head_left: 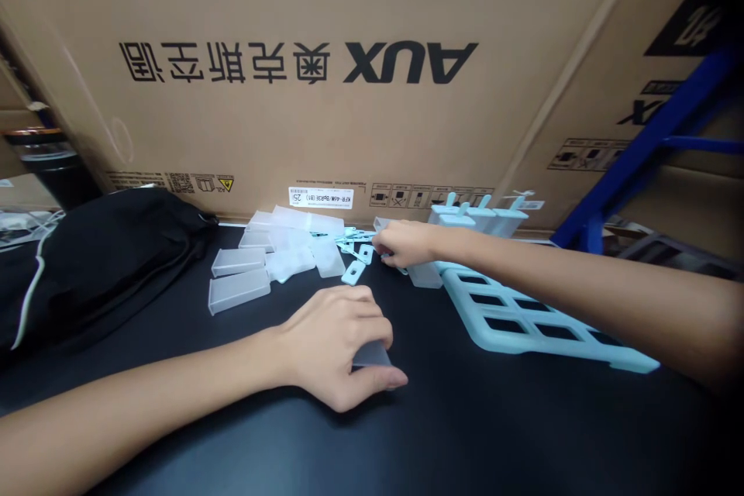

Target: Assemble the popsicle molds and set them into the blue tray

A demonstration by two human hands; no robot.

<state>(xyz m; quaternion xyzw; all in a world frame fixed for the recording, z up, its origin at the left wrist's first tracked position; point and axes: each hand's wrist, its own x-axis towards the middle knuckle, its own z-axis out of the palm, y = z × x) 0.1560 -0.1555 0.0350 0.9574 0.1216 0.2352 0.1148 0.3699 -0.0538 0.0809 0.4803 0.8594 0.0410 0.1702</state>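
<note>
On the tabletop [494, 434], the moulds [273, 256] lie at the far edge, the rack [523, 325] toward the right edge, my bag [98, 263] at the left edge.

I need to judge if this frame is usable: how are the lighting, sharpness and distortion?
Head view: even, soft light, faint sheen on the black table; dark vignetted corners; wide-angle bowing of the cardboard box; left hand and right hand slightly soft.

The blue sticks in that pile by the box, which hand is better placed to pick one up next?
Probably the right hand: it is already at the blue sticks, fingers among them. The left hand is nearer the person, closed on a clear mould.
</note>
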